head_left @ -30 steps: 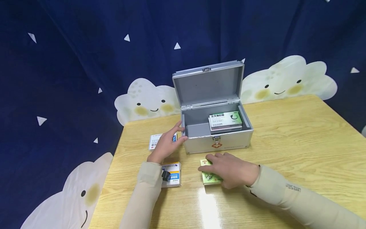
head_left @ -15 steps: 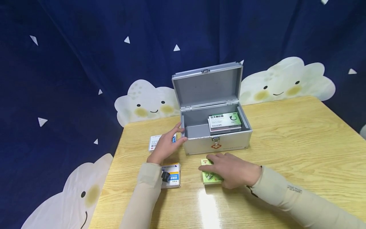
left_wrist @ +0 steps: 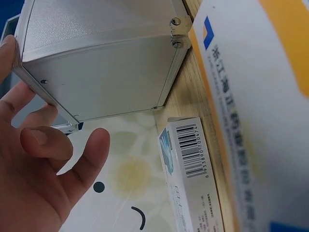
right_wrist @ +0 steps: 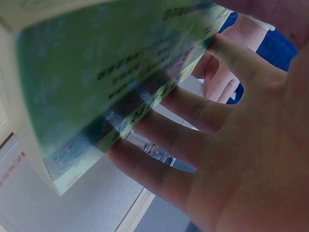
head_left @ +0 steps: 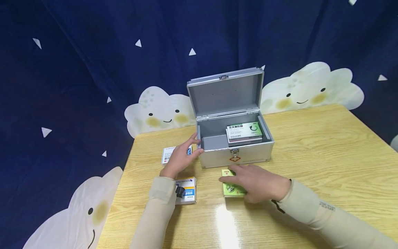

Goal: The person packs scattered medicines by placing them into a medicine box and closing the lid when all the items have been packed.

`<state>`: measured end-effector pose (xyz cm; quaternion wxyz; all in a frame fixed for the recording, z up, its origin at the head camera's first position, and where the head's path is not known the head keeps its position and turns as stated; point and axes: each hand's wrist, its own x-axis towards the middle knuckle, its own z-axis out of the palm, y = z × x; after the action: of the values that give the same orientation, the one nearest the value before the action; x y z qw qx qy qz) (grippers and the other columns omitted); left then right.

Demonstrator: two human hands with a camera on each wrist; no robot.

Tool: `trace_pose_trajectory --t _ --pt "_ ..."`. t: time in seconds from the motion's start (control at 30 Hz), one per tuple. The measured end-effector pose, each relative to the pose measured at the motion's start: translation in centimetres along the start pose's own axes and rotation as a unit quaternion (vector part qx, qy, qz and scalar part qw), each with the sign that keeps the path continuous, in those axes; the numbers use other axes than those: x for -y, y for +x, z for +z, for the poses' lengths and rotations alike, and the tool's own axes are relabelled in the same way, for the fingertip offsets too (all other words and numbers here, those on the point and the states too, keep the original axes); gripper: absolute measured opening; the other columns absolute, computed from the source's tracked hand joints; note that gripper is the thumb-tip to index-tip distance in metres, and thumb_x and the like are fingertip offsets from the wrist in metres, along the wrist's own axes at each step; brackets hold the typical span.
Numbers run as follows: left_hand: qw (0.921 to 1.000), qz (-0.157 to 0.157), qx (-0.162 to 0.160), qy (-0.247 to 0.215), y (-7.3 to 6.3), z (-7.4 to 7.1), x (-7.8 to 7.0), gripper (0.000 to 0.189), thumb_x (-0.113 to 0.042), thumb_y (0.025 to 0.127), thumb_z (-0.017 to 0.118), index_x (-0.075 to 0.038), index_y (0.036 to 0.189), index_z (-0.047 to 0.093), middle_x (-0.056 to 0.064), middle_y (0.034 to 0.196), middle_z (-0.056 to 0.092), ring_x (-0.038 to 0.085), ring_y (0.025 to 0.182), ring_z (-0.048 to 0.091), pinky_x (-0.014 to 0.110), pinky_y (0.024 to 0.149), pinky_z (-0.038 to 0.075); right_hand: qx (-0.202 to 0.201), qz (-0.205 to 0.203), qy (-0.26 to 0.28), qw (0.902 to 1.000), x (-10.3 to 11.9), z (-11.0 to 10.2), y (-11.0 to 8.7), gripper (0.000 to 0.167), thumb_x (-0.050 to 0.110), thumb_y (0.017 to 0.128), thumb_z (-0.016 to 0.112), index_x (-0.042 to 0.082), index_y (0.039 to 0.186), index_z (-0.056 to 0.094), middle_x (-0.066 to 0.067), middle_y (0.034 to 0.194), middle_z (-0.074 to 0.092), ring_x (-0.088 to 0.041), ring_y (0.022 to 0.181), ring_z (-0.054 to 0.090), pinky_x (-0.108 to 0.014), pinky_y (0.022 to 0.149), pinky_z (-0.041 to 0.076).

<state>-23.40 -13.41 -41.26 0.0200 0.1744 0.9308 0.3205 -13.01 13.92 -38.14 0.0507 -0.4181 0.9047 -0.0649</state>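
Note:
In the head view, a silver first-aid case (head_left: 214, 159) stands with its lid raised. My left hand (head_left: 180, 157) holds its left rim. The left wrist view has some fingers of that left hand (left_wrist: 43, 159) hooked over the case edge (left_wrist: 106, 77), others bent beside it. My right hand (head_left: 259, 183) grips a green medicine box (head_left: 231, 190) in front of the case. In the right wrist view, several fingertips of the right hand (right_wrist: 222, 135) lie along one long edge of the green medicine box (right_wrist: 96, 82). I cannot tell whether it touches the table.
White-and-green medicine boxes (head_left: 244, 133) lie stacked in the right part of the case. A white medicine box (head_left: 168, 155) lies behind my left hand. A blue-and-white one (head_left: 189, 197) lies beside my left wrist. Behind the wooden table (head_left: 317, 166) hangs a blue curtain (head_left: 155, 34).
My right hand has shifted slightly right and towards the case, and the green medicine box has moved with it. The left hand stays at the case rim.

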Motion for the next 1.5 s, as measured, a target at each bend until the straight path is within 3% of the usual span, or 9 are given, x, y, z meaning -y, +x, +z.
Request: trace_pose_trajectory --t 0.17,0.3,0.4,0.67,0.87,1.03,1.37,1.5 --pt "1.0000 0.000 0.002 -0.002 0.1 0.0 0.0 0.051 -0.054 0.094 0.060 -0.025 0.136 0.058 -0.017 0.163 0.029 0.029 0.145 0.041 0.052 0.117 0.036 0.012 0.015 0.007 0.9998 -0.4 -0.8 -0.1 0.082 0.002 0.069 0.076 0.030 0.142 0.054 -0.021 0.145 0.049 -0.036 0.123 0.058 -0.054 0.096 0.053" --pt "1.0000 0.000 0.002 0.001 0.2 0.0 0.0 0.051 -0.053 0.094 0.060 -0.025 0.136 0.058 -0.015 0.163 0.029 0.030 0.145 0.041 0.053 0.117 0.036 0.009 0.012 -0.001 0.9999 -0.7 -1.4 -0.1 0.080 0.003 0.069 0.078 0.031 0.141 0.055 -0.016 0.136 0.053 -0.025 0.099 0.060 -0.042 0.074 0.057" --pt "1.0000 0.002 0.004 0.003 0.2 0.0 0.1 0.053 -0.054 0.094 0.059 -0.024 0.138 0.056 -0.015 0.162 0.030 0.029 0.145 0.041 0.052 0.117 0.036 0.005 0.006 -0.008 0.9999 -0.8 -1.8 -0.1 0.078 0.003 0.069 0.079 0.031 0.139 0.056 -0.012 0.128 0.055 -0.021 0.091 0.056 -0.038 0.071 0.054" --pt "1.0000 -0.001 0.005 0.004 0.2 0.0 0.0 0.054 -0.057 0.093 0.058 -0.027 0.138 0.056 -0.016 0.162 0.029 0.029 0.145 0.041 0.052 0.118 0.035 0.005 0.012 -0.010 0.9999 -1.4 -2.8 -0.2 0.079 0.001 0.070 0.077 0.028 0.141 0.056 -0.015 0.135 0.054 -0.032 0.115 0.058 -0.051 0.097 0.052" --pt "1.0000 0.002 0.001 0.003 0.2 0.0 -0.1 0.052 -0.052 0.095 0.059 -0.026 0.140 0.055 -0.010 0.162 0.033 0.030 0.144 0.042 0.052 0.117 0.036 -0.008 0.011 -0.013 0.9998 -1.6 -3.4 -0.3 0.080 0.002 0.069 0.079 0.030 0.141 0.055 -0.016 0.138 0.053 -0.033 0.119 0.057 -0.052 0.100 0.051" --pt "1.0000 0.000 0.003 0.002 0.2 0.0 0.0 0.052 -0.052 0.095 0.059 -0.026 0.140 0.055 -0.015 0.162 0.032 0.030 0.144 0.042 0.052 0.117 0.036 -0.021 0.000 -0.026 0.9994 -1.6 -3.9 -0.2 0.081 0.002 0.066 0.082 0.029 0.138 0.057 -0.011 0.129 0.056 -0.027 0.110 0.057 -0.048 0.095 0.053" --pt "1.0000 0.002 0.003 0.006 0.1 0.1 0.1 0.054 -0.054 0.095 0.058 -0.027 0.141 0.054 -0.009 0.162 0.034 0.030 0.144 0.043 0.052 0.117 0.037 -0.020 0.003 -0.053 0.9984 -1.6 -5.4 -0.2 0.081 0.004 0.065 0.083 0.033 0.136 0.057 -0.010 0.126 0.057 -0.023 0.097 0.059 -0.042 0.075 0.055" --pt "1.0000 -0.002 0.001 0.006 0.2 0.0 -0.1 0.054 -0.052 0.095 0.059 -0.027 0.143 0.052 -0.011 0.161 0.034 0.031 0.143 0.044 0.052 0.117 0.037 -0.025 0.003 -0.053 0.9983 -1.8 -6.1 -0.3 0.081 0.001 0.065 0.081 0.031 0.137 0.057 -0.011 0.127 0.058 -0.028 0.103 0.061 -0.049 0.080 0.057"
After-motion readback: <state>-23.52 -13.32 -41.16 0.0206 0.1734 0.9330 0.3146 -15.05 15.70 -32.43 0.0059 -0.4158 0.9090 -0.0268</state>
